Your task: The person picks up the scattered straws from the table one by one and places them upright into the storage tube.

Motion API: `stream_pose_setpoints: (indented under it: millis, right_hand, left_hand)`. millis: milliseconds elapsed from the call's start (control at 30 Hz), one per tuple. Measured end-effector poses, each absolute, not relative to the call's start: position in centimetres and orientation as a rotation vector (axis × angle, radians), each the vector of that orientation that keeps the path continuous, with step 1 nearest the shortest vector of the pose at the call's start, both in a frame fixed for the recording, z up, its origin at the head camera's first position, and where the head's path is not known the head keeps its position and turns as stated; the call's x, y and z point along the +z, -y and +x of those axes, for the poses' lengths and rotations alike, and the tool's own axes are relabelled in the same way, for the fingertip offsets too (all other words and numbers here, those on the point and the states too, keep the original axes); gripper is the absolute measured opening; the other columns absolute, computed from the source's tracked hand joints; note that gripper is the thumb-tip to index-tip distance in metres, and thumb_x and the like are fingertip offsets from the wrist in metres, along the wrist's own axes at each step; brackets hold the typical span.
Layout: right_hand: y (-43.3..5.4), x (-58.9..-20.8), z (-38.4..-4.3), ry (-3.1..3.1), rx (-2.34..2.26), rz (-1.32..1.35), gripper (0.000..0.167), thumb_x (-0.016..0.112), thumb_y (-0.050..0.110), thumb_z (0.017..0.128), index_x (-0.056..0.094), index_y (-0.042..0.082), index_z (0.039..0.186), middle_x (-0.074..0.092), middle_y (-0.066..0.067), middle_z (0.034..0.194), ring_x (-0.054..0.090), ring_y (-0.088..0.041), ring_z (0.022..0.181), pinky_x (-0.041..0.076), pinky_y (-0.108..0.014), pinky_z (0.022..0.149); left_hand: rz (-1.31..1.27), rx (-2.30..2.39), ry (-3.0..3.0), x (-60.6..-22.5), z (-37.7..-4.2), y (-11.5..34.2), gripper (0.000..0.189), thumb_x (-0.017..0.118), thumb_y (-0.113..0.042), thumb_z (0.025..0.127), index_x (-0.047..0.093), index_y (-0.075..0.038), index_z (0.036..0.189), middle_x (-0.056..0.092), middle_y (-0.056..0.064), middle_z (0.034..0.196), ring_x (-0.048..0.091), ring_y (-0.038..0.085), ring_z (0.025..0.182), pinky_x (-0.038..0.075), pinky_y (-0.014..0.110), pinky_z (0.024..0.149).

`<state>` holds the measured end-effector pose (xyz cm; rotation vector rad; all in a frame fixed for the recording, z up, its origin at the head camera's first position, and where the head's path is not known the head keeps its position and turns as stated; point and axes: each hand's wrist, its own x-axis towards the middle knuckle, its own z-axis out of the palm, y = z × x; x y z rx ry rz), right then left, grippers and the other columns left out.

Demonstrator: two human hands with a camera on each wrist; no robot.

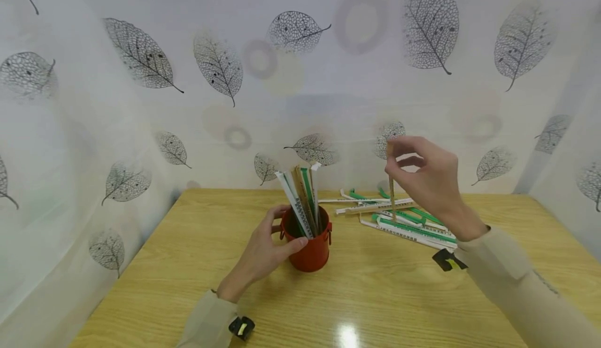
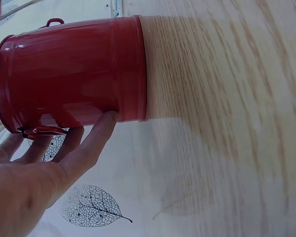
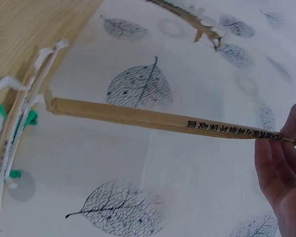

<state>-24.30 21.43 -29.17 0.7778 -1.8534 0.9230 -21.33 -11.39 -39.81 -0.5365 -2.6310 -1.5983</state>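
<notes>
My left hand (image 1: 263, 249) holds a small red metal bucket (image 1: 309, 256) by its left side, the thumb near the front rim and the fingers behind. In the left wrist view the fingertips touch the bucket wall (image 2: 74, 74). Several paper-wrapped straws (image 1: 300, 202), white, green and brown, stand leaning in the bucket. Above the table on the right, my right hand (image 1: 427, 173) pinches one end of a brown paper-wrapped straw (image 3: 133, 116) with black print. In the head view that straw hangs almost upright in front of the loose pile.
A loose pile of white, green and brown wrapped straws (image 1: 413, 233) lies on the wooden table (image 1: 375, 296) right of the bucket. A pale curtain with leaf prints (image 1: 300, 76) hangs behind the table and at its sides.
</notes>
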Motion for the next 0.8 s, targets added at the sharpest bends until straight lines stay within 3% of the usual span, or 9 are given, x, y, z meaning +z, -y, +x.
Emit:
stream_pose_setpoints:
  millis: [67,267,400,500,733,800]
  right_hand:
    - [-20.4,-28.3,-23.9,1.822,1.022,0.761,0.034,0.067,-0.017,0.079,0.074,-0.004,0.11,0.076,-0.012,0.097,0.068,0.004,0.088,0.057,-0.011,0.074]
    - [-17.6,-26.5,-23.0,1.731,1.253,0.761,0.032,0.067,-0.016,0.082,0.073,-0.004,0.111,0.074,0.011,0.102,0.07,-0.003,0.086,0.059,-0.015,0.072]
    - [-15.8,-26.0,-22.9,1.67,1.34,0.82,0.033,0.067,-0.019,0.082,0.07,-0.009,0.113,0.072,0.014,0.104,0.07,-0.006,0.088,0.061,-0.019,0.073]
    - [-14.7,-26.1,-23.0,1.644,1.355,0.885,0.034,0.068,-0.02,0.081,0.068,-0.012,0.114,0.072,0.012,0.106,0.071,-0.006,0.09,0.062,-0.022,0.075]
    - [-12.7,-27.4,-23.9,1.644,1.292,1.042,0.033,0.07,-0.019,0.081,0.068,-0.012,0.114,0.073,-0.02,0.096,0.072,-0.005,0.092,0.063,-0.025,0.076]
    - [-12.5,-28.0,-24.1,1.666,1.267,1.062,0.032,0.07,-0.018,0.081,0.068,-0.011,0.113,0.074,-0.022,0.096,0.072,-0.005,0.093,0.063,-0.025,0.075]
  left_hand:
    - [-0.536,-1.597,2.632,-39.8,-21.3,11.4,0.073,0.078,-0.038,0.088,0.042,-0.025,0.151,0.051,0.004,0.148,0.055,0.03,0.131,0.05,0.051,0.107]
    - [-0.531,-1.596,2.634,-39.9,-21.3,11.4,0.073,0.078,-0.038,0.089,0.042,-0.026,0.151,0.051,0.005,0.148,0.056,0.03,0.128,0.051,0.052,0.105]
    - [-0.53,-1.6,2.634,-39.9,-21.4,11.4,0.073,0.078,-0.038,0.089,0.042,-0.026,0.151,0.051,0.005,0.149,0.056,0.03,0.129,0.051,0.051,0.105]
    - [-0.527,-1.598,2.634,-40.0,-21.4,11.4,0.073,0.078,-0.038,0.089,0.042,-0.026,0.151,0.051,0.005,0.149,0.056,0.03,0.129,0.051,0.051,0.105]
    - [-0.536,-1.596,2.628,-40.0,-21.4,11.4,0.073,0.078,-0.039,0.089,0.042,-0.028,0.151,0.051,0.004,0.15,0.055,0.031,0.131,0.05,0.052,0.107]
    - [-0.544,-1.595,2.625,-40.0,-21.4,11.5,0.072,0.077,-0.039,0.089,0.042,-0.028,0.151,0.051,0.004,0.15,0.054,0.031,0.132,0.049,0.052,0.108]
